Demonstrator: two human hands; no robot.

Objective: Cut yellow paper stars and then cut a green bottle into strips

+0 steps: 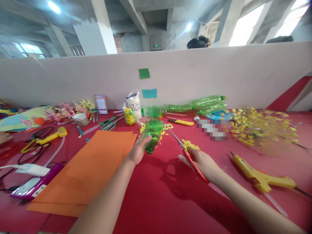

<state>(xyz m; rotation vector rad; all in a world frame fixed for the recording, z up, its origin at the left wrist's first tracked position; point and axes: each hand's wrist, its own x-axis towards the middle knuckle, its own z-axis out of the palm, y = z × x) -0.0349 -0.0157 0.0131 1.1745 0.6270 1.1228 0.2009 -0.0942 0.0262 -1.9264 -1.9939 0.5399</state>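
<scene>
My left hand [138,150] is closed around a cut green plastic bottle [154,131], its neck end tilted down toward me. In my right hand [198,161] are red-handled scissors [192,162], their blades pointing up and left toward the bottle's side. Whether the blades touch the bottle I cannot tell. Behind the hands lie small yellow paper stars [190,144] and a yellow utility knife [181,122]. Beyond the bottle stand a white tumbler [134,103] and a clear container of yellow pieces [129,117].
Orange sheets [90,165] lie at left beside a purple power strip [36,185] and a yellow glue gun [51,138]. Another yellow glue gun [263,175] rests at right, near yellow star sprays [258,126]. Green bottles [209,103] lie along the white partition [207,74]. At far left, another person's hand [5,138] shows.
</scene>
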